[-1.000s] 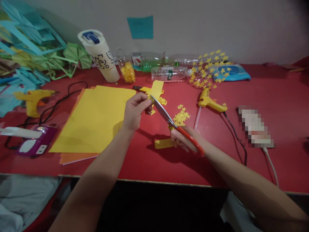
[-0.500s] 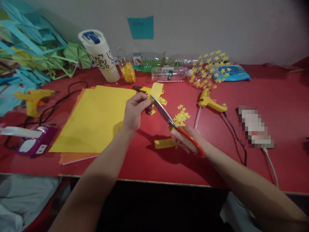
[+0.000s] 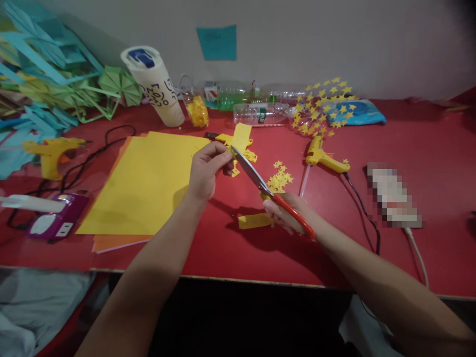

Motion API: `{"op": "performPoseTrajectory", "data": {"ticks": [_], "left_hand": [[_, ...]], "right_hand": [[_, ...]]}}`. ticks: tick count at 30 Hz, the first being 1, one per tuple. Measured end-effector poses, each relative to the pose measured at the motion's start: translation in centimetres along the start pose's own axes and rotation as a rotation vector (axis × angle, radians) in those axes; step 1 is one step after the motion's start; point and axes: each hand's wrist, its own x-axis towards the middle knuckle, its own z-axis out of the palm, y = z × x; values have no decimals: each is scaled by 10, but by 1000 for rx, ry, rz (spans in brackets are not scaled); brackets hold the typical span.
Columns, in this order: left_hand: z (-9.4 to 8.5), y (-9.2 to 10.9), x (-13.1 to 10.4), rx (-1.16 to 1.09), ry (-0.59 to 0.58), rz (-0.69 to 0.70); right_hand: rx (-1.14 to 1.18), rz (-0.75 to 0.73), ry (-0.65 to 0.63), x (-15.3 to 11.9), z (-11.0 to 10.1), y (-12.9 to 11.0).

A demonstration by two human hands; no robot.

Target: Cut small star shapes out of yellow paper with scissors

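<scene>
One yellow strip pinched in left hand; one scissors gripped in right hand.

Your worktop: red | on your left: paper stack, purple power strip, white tumbler | on your right: yellow stars, glue gun

- Cup near the tabletop's back edge, left of middle: bold black lettering, no word readable.
- Clear bottle lying along the back edge: dark label, pale characters too small to read.
- Phone toward the right edge: screen pixelated, nothing legible.
</scene>
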Motion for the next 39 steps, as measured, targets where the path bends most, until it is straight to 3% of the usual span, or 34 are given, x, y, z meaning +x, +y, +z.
{"op": "performPoseTrajectory", "data": {"ticks": [9,23,28,39], "left_hand": [[0,3,2,-43,86,2],[-1,7,3,-42,89,2],[-2,7,4,-24,57,-44],[-2,6,0,32,20,48]], "right_hand": [[25,-28,6,1,-1,4],[-48,-61,-3,-7,-3,-10],[3,-28,-53,-5,-4,-7],[206,-77,-198,0,1,1]]}}
